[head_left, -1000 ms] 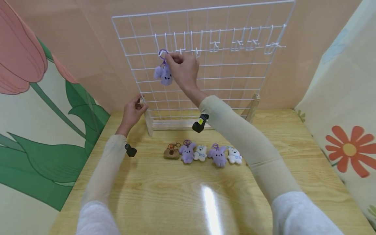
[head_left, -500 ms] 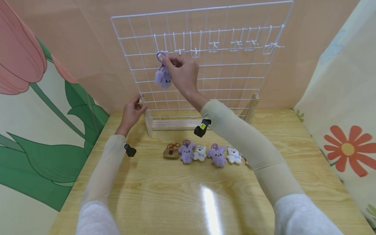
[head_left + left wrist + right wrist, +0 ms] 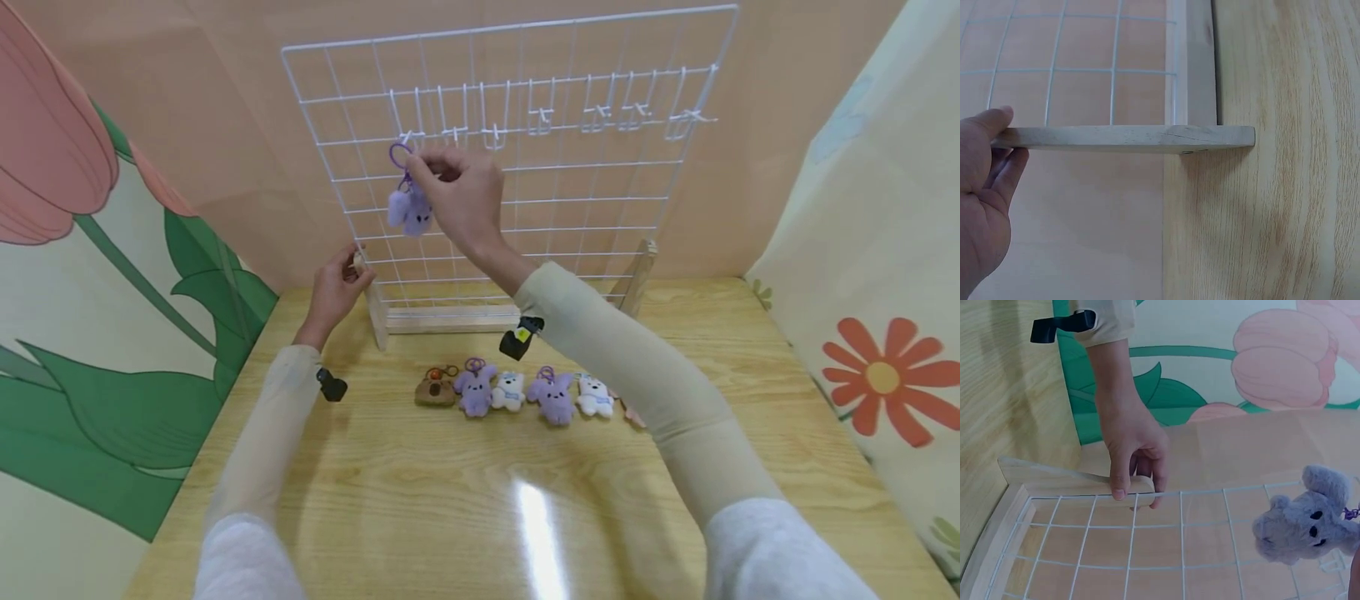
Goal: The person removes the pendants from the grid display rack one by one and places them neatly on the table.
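Observation:
My right hand (image 3: 465,193) pinches a purple plush keychain (image 3: 411,210) by its purple ring, in front of the wire grid's upper left. The ring is just below the leftmost white hook (image 3: 407,136); whether they touch I cannot tell. In the right wrist view the plush (image 3: 1304,519) hangs at the right edge, while most of that hand is out of sight. Down at the left, my left hand (image 3: 337,285) grips the top of the wooden stand post (image 3: 1129,137) between thumb and fingers.
Below the white wire grid (image 3: 585,200), a row of keychains lies on the table: a brown plush (image 3: 435,392), purple plushes (image 3: 476,392), white bears (image 3: 595,397) and a pink one (image 3: 634,416), partly hidden by the right sleeve. More white hooks (image 3: 597,115) line the grid's upper part.
My right hand has moved the purple plush keychain slightly down and left, its ring passing from in front of the leftmost hook to below it. The left hand keeps its hold.

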Demonstrator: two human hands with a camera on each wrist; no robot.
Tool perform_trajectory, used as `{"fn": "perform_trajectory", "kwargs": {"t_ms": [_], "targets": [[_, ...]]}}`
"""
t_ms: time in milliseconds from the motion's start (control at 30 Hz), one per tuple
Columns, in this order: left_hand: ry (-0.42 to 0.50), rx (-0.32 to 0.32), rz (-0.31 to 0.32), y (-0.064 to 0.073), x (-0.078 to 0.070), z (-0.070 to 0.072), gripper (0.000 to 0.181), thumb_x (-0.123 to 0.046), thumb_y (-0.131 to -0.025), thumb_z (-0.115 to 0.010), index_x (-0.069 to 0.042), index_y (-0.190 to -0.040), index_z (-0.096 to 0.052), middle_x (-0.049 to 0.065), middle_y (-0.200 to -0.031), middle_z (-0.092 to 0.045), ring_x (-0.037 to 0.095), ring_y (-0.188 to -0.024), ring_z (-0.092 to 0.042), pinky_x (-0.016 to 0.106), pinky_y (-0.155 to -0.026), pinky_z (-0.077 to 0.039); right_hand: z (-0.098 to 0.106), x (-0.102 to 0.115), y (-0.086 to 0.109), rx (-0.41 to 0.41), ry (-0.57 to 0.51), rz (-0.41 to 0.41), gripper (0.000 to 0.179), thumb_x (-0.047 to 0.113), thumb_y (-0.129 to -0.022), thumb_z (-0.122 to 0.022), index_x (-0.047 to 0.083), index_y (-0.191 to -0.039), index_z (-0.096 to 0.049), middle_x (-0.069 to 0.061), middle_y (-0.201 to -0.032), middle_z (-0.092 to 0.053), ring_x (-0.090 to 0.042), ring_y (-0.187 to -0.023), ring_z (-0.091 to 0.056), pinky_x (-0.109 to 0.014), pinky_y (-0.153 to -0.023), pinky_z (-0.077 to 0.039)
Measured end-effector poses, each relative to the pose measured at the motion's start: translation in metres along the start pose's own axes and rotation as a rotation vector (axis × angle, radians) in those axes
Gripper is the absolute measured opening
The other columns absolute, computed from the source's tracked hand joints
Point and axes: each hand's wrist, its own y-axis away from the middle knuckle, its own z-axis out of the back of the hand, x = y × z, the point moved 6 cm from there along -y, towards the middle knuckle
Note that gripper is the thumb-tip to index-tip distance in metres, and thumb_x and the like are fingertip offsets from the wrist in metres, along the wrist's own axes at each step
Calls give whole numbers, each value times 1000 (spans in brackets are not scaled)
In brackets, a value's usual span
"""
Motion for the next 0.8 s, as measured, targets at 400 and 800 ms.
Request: {"fn": "perform_trajectory", "kwargs": {"t_ms": [400, 800], "targets": [[-18, -5, -9, 0, -1, 0, 52, -9, -88, -69, -4, -136, -50, 24, -125, -58, 31, -110, -62, 28, -87, -56, -2, 18, 19, 117, 96, 145, 16, 27, -86, -73, 11, -89, -76, 3, -75, -67, -8, -63, -57, -21, -54, -50], [-16, -39, -37, -2, 0, 0, 46, -5, -89, -64, 2, -132, -53, 25, -120, -61, 34, -104, -64, 24, -85, -56, -11, 13, 48, 218, 127, 185, 14, 24, -86, -73, 11, -89, -78, 4, -83, -71, -4, -69, -59, -21, -58, -53]]}}
